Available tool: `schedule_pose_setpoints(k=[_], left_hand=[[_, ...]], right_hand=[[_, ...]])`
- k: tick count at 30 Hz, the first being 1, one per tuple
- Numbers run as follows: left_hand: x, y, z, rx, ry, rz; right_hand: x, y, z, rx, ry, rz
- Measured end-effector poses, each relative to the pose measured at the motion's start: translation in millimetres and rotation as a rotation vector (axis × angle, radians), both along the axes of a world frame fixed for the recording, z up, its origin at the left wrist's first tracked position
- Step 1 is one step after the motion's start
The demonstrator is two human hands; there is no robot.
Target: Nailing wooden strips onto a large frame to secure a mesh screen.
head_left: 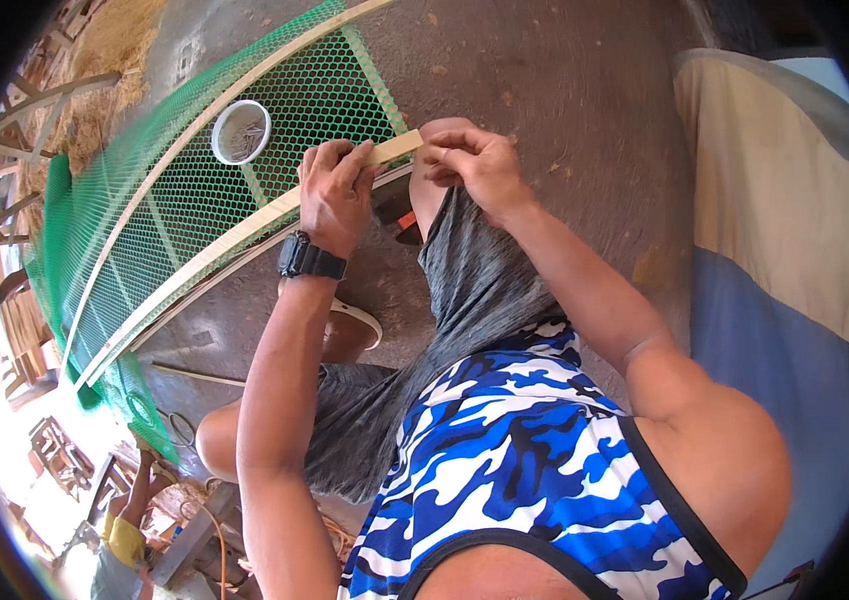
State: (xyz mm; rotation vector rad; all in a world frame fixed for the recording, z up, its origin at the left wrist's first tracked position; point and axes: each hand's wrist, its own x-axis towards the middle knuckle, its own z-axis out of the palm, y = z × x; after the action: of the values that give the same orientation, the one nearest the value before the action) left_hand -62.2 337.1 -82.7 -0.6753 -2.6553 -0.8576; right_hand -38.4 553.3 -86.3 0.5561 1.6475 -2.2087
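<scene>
the long wooden strip lies along the near edge of the green mesh, its long axis running from lower left to upper right. the left hand is closed over it near its upper-right end. the right hand is just beside that tip, which lies to the left of its fingers; these are curled in, and i cannot tell whether they pinch anything. a white bowl sits on the mesh beyond the strip.
</scene>
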Motion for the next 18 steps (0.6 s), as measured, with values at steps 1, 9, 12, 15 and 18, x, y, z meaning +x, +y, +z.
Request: schedule_pose_setpoints(k=[1, 9, 12, 15, 18], left_hand=[[1, 0, 3, -0.006, -0.010, -0.010], [1, 0, 5, -0.009, -0.029, -0.007], [2, 0, 4, 0.009, -0.011, -0.007], [2, 3, 4, -0.024, 0.003, -0.007], [3, 2, 1, -0.039, 0.030, -0.011]], right_hand=[[-1, 4, 0, 0.039, 0.092, -0.015], [-14, 7, 16, 0.354, 0.274, 0.103], [-16, 6, 17, 0.345, 0.301, 0.133], [-17, 6, 11, 0.387, 0.349, 0.129], [-17, 4, 6, 0.443, 0.360, 0.145]])
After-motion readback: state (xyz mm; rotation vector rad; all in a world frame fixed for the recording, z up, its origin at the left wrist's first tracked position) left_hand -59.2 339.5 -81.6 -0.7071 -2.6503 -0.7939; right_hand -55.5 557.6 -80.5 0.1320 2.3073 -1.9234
